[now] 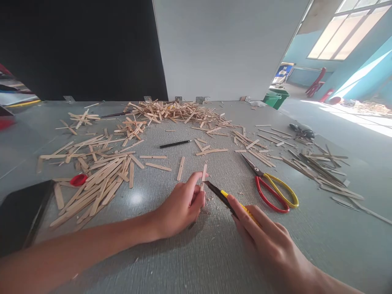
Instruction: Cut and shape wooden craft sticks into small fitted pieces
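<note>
My left hand (185, 200) pinches a short popsicle stick (204, 172) that points away from me, near the middle of the grey table. In my right hand (263, 232) is a yellow and black utility knife (225, 198), its fingers wrapped round the handle. The knife's blade tip is at the stick, close to my left fingertips; I cannot tell how deep it cuts. Just beyond lie a loose stick (181, 168) and a black pen (175, 144). Scissors (271, 183) with one red and one yellow handle rest right of the knife, blades partly hidden by nothing.
A big pile of sticks (174, 111) lies along the back, with another heap (107, 179) at left beside a red ring (79, 179) and a black phone-like slab (26, 214). Grey strips (324, 171) lie at right. Upright panels (226, 49) stand behind; a green bin (275, 98) is beyond.
</note>
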### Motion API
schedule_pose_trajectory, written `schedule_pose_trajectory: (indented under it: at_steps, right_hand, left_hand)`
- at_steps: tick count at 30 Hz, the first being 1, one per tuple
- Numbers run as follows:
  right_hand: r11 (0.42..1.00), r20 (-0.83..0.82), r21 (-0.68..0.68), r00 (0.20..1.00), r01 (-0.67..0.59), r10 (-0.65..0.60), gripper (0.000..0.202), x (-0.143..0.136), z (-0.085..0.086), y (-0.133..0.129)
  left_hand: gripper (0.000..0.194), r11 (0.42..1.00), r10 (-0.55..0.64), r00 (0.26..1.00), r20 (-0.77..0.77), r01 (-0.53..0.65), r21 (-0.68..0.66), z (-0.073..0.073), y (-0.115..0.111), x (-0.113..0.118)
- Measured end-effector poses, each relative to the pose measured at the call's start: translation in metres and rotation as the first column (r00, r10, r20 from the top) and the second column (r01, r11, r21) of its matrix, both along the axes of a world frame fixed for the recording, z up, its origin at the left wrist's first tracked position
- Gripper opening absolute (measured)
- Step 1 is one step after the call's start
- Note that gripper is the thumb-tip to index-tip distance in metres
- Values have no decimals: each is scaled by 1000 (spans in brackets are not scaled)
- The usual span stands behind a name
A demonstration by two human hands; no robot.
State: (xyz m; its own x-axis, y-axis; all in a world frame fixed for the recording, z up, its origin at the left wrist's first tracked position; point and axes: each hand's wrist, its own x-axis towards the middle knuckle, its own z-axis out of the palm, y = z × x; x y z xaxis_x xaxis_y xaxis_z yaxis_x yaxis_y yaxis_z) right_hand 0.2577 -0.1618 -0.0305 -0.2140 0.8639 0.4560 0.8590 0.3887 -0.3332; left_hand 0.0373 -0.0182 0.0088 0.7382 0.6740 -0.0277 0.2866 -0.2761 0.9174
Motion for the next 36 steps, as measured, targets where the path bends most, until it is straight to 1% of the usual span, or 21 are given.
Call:
schedule_pose_trajectory:
  at_steps: [4, 8, 17, 20, 26, 30, 34, 36]
  right_hand:
    - [996, -60, 85, 998, 13, -8, 56, -2, 3, 10]
    - [998, -129, 55, 992, -9, 16, 44, -2, 7, 15]
    - [998, -245, -9, 968, -61, 57, 40, 2, 14, 21]
    - [998, -243, -33, 969, -61, 51, 39, 2, 14, 20]
    - [999, -229, 24, 973, -27, 31, 43, -3, 9, 17]
    - [999, -226, 34, 974, -25, 32, 44, -3, 7, 16]
    - [995, -212, 95, 977, 8, 13, 43, -2, 6, 16]
    - [995, -214, 100, 977, 13, 9, 43, -2, 5, 17]
  left_hand:
    - [36, 1000, 4, 1000, -14, -4, 27, -1, 2, 1]
    - [36, 998, 28, 999, -23, -27, 60, -1, 1, 2]
    - [40, 992, 36, 999, -2, -36, 120, -4, -1, 1]
    - [41, 991, 28, 1000, 4, -28, 134, -5, 0, 1]
    - [43, 989, 28, 999, 31, -33, 144, -7, 1, 0]
    - [42, 991, 25, 998, 50, -31, 127, -6, 1, 0]
    - [42, 994, 29, 998, 56, -35, 103, -5, 1, 0]
    - [42, 995, 31, 998, 56, -36, 90, -5, 1, 0]
